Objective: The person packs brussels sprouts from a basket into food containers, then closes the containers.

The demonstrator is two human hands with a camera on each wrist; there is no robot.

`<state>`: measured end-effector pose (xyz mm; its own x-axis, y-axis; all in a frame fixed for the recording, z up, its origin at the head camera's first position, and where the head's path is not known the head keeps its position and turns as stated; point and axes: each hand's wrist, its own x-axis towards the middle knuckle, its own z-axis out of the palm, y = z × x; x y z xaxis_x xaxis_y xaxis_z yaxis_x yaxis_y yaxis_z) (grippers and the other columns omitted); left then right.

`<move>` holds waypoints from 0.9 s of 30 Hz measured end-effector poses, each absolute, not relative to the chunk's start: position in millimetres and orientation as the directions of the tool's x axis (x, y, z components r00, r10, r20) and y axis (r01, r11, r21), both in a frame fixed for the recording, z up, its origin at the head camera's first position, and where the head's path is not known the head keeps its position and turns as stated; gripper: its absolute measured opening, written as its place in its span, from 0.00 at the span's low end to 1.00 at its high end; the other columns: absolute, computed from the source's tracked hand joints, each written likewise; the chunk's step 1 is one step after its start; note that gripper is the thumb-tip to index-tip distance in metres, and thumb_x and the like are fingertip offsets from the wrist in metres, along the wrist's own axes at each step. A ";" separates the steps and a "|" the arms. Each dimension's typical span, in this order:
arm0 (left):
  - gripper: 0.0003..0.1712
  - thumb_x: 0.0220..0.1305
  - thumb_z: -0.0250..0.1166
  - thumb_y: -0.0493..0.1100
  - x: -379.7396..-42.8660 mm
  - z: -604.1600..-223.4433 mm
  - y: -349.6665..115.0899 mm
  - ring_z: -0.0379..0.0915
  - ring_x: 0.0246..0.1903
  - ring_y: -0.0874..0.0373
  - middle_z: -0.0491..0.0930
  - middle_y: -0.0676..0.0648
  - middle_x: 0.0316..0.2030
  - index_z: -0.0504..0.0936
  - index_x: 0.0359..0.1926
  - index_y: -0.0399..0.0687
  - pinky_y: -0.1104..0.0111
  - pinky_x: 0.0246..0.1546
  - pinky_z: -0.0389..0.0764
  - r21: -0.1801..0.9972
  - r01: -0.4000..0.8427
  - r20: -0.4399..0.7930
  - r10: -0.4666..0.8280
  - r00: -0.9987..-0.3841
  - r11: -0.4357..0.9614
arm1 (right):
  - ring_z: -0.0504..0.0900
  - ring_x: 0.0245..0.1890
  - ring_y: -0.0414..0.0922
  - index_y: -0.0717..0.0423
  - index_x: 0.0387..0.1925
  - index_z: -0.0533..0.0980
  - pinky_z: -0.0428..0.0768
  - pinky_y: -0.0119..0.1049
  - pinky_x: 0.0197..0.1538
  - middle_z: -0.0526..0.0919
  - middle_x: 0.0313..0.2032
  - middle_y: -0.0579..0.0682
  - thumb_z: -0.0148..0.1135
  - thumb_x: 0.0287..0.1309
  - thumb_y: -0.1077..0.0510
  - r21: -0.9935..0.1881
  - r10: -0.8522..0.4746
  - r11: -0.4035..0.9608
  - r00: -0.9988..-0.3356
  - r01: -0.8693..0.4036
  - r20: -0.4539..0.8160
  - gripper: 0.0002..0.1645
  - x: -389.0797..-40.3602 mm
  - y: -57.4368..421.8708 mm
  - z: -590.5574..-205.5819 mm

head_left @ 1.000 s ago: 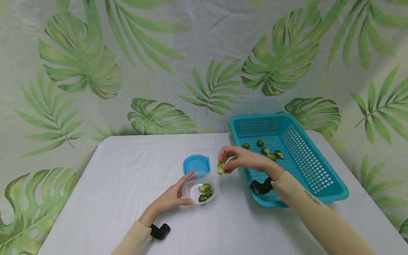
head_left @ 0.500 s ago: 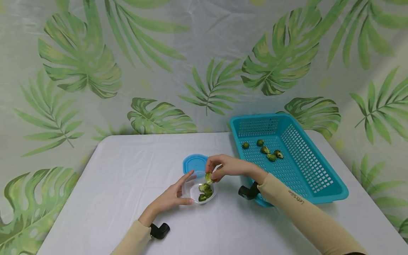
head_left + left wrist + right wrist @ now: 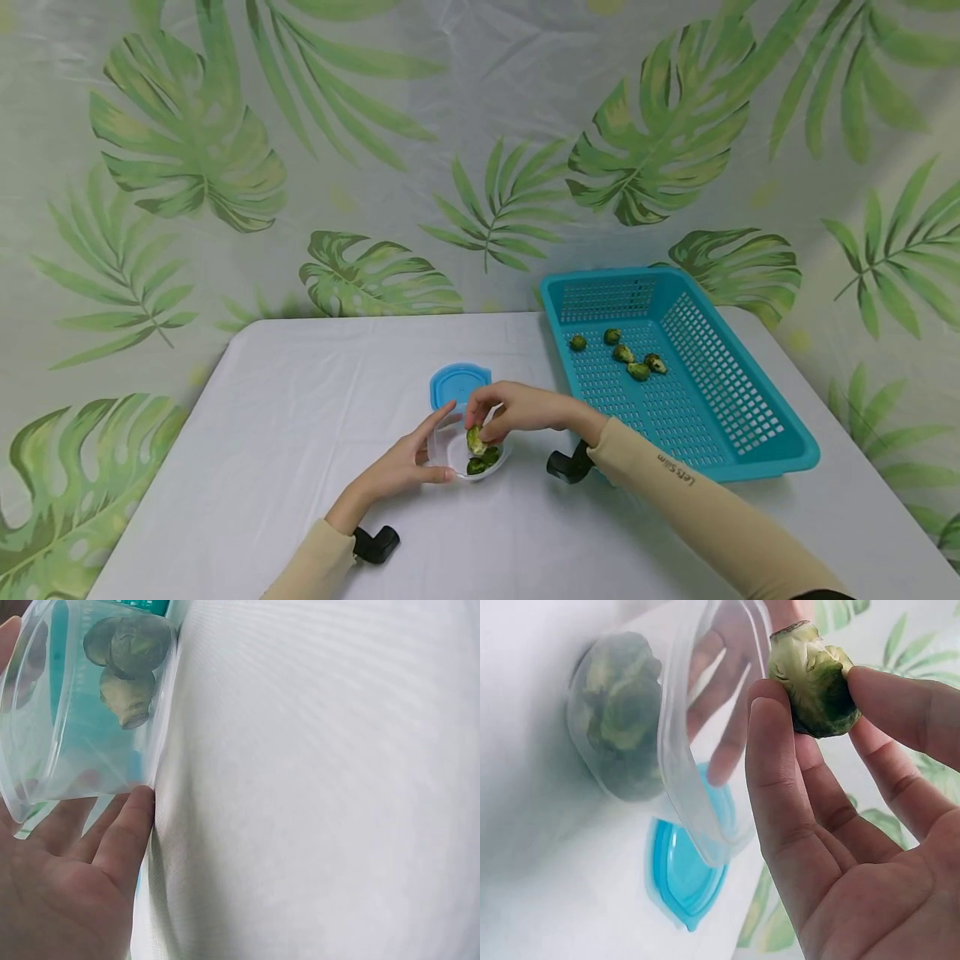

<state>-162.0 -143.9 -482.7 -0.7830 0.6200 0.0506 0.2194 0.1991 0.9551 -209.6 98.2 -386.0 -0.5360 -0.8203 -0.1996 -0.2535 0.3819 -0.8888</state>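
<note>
In the right wrist view, my right hand [image 3: 877, 847] pinches a Brussels sprout [image 3: 817, 686] between thumb and fingertips. The head view has that hand [image 3: 525, 406] over a small clear plastic container [image 3: 447, 454], with the sprout above its opening. Several Brussels sprouts [image 3: 131, 656] lie inside, seen through the wall in the left wrist view. My left hand [image 3: 399, 467] holds the container from the left, thumb at the near side and fingers at the far side. The container rests on the white tablecloth, its rim partly covered by the right fingers.
Just behind the container lies a blue lid [image 3: 457, 385]. To the right stands a turquoise perforated basket [image 3: 750, 417] with several Brussels sprouts [image 3: 622, 353] on its floor. A leaf-patterned cloth [image 3: 375, 167] hangs behind the table.
My right hand has moved left and toward me with the sprout, from beside the basket to over the container. The left hand and the container have stayed put.
</note>
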 end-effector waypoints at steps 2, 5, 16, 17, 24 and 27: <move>0.53 0.60 0.68 0.41 -161.4 -482.4 -143.9 0.48 0.69 0.45 0.51 0.43 0.72 0.43 0.76 0.52 0.49 0.61 0.63 0.957 0.206 0.038 0.616 -0.787 0.203 | 0.78 0.40 0.53 0.60 0.40 0.78 0.81 0.37 0.39 0.79 0.37 0.49 0.59 0.57 0.71 -0.890 -0.823 0.379 -0.532 -0.253 -0.199 0.10 -208.1 95.7 -388.2; 0.53 0.59 0.69 0.43 -160.5 -482.2 -143.7 0.49 0.69 0.46 0.49 0.43 0.73 0.43 0.76 0.53 0.51 0.61 0.64 0.959 0.186 0.018 0.607 -0.795 0.216 | 0.77 0.41 0.52 0.60 0.40 0.78 0.81 0.36 0.40 0.79 0.37 0.48 0.58 0.56 0.72 -0.889 -0.824 0.382 -0.528 -0.254 -0.203 0.10 -205.7 92.2 -390.9; 0.53 0.60 0.68 0.43 -160.8 -481.7 -143.8 0.49 0.69 0.45 0.48 0.44 0.73 0.43 0.76 0.53 0.50 0.61 0.63 0.957 0.195 0.025 0.611 -0.791 0.214 | 0.78 0.40 0.46 0.66 0.41 0.77 0.80 0.35 0.40 0.80 0.41 0.58 0.58 0.57 0.70 -0.870 -0.827 0.410 -0.515 -0.274 -0.228 0.09 -203.5 90.6 -396.6; 0.53 0.60 0.68 0.42 -160.9 -481.6 -143.7 0.49 0.69 0.46 0.49 0.44 0.73 0.43 0.76 0.53 0.52 0.61 0.63 0.958 0.199 0.031 0.615 -0.788 0.208 | 0.78 0.39 0.46 0.67 0.41 0.77 0.80 0.35 0.40 0.80 0.40 0.58 0.58 0.57 0.70 -0.872 -0.827 0.407 -0.516 -0.273 -0.224 0.09 -203.8 91.8 -395.7; 0.53 0.60 0.67 0.40 -162.1 -483.1 -143.3 0.49 0.69 0.45 0.54 0.43 0.71 0.43 0.76 0.51 0.46 0.61 0.61 0.952 0.234 0.062 0.622 -0.780 0.198 | 0.80 0.39 0.48 0.65 0.42 0.77 0.81 0.38 0.42 0.78 0.44 0.63 0.57 0.59 0.69 -0.884 -0.803 0.403 -0.555 -0.239 -0.216 0.10 -208.4 105.5 -383.8; 0.52 0.60 0.67 0.39 -161.9 -483.4 -143.6 0.47 0.69 0.44 0.55 0.42 0.71 0.43 0.76 0.50 0.41 0.60 0.59 0.950 0.241 0.070 0.621 -0.781 0.197 | 0.81 0.40 0.50 0.64 0.43 0.76 0.81 0.39 0.43 0.78 0.44 0.61 0.55 0.61 0.68 -0.894 -0.801 0.385 -0.564 -0.229 -0.200 0.09 -210.6 114.1 -379.0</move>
